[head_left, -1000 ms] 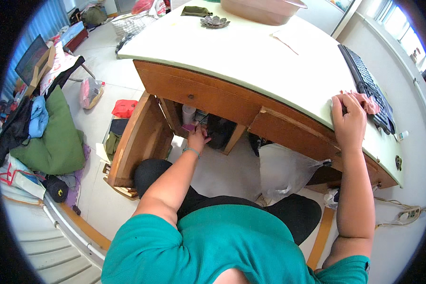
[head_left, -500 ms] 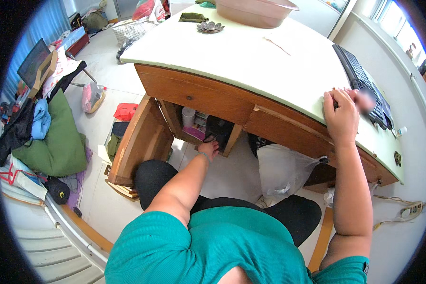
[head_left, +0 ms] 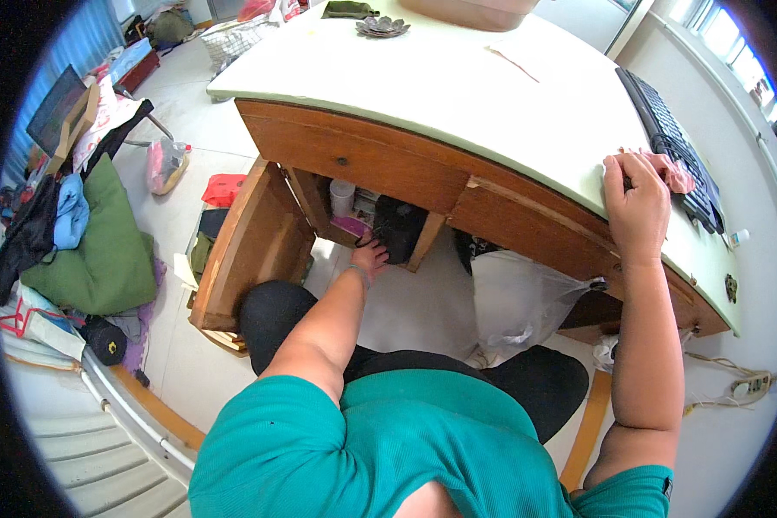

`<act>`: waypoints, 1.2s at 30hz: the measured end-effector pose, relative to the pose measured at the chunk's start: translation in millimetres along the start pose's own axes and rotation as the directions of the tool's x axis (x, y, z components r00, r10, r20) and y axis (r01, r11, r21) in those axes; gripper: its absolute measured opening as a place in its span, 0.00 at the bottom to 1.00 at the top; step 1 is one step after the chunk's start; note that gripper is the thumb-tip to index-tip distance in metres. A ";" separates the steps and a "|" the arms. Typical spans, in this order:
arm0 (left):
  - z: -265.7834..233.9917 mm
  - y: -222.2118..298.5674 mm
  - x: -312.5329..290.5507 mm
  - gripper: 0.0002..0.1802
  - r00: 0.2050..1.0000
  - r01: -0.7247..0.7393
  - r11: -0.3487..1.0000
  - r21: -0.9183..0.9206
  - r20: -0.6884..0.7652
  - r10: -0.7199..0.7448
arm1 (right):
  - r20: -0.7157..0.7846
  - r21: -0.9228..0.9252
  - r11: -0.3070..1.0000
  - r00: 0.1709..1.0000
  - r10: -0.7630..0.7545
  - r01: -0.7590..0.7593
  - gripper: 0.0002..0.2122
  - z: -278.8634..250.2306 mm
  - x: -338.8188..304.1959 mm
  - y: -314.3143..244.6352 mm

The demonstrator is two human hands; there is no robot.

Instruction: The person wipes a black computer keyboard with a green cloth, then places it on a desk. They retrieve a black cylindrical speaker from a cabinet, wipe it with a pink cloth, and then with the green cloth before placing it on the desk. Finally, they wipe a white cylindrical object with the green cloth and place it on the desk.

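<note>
our hands at the wooden bench (head_left: 527, 112)
our left hand (head_left: 370, 256) reaches under the bench, fingers touching a black bag (head_left: 394, 226), grip unclear; our right hand (head_left: 635, 205) presses a pink cloth (head_left: 672, 171) on the bench edge, fingers curled on it.

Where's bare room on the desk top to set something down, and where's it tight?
Free: the wide pale desk top between the flower-shaped dish and the black keyboard. Crowded: the right edge, where the right hand presses a pink cloth, and the open cabinet, where the left hand touches a black bag.
</note>
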State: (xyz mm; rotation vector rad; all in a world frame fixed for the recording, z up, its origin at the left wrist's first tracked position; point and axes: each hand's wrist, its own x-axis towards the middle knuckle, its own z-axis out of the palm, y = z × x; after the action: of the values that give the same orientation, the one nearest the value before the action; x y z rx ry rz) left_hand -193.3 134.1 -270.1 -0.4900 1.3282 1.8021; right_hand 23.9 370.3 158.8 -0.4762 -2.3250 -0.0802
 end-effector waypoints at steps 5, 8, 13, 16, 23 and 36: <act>-21.6 -8.3 58.2 0.42 0.980 -0.190 0.980 0.062 -0.044 0.193 | 0.013 0.032 0.999 0.999 -0.038 0.038 0.10 4.4 5.4 -2.8; 6.2 27.6 35.2 0.41 0.967 -0.201 0.929 0.310 -0.089 0.239 | -0.037 0.009 0.999 0.998 -0.044 0.045 0.11 3.3 0.8 3.3; 9.8 43.2 26.3 0.46 0.977 -0.201 0.865 0.460 0.027 0.213 | -0.028 0.006 1.000 0.999 -0.024 0.024 0.11 3.2 1.0 2.5; 21.8 29.3 24.4 0.50 0.978 -0.196 0.899 0.390 0.014 0.207 | -0.010 0.005 1.000 1.000 0.003 -0.003 0.11 -0.1 -0.1 2.3; -0.9 2.6 35.2 0.43 0.899 -0.399 0.900 0.178 0.271 0.345 | -0.048 0.036 0.998 0.998 -0.051 0.053 0.10 2.8 -0.4 5.8; -43.3 27.4 -33.7 0.28 0.980 -0.179 0.960 -0.216 0.043 0.193 | -0.150 0.026 0.734 0.729 -0.668 0.678 0.02 7.1 -60.6 -25.6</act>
State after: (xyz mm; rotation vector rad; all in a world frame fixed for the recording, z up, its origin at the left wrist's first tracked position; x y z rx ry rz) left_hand -202.3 78.6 -245.6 -0.4279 1.1769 2.1113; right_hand 49.4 328.8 113.9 0.4368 -2.2420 -0.3565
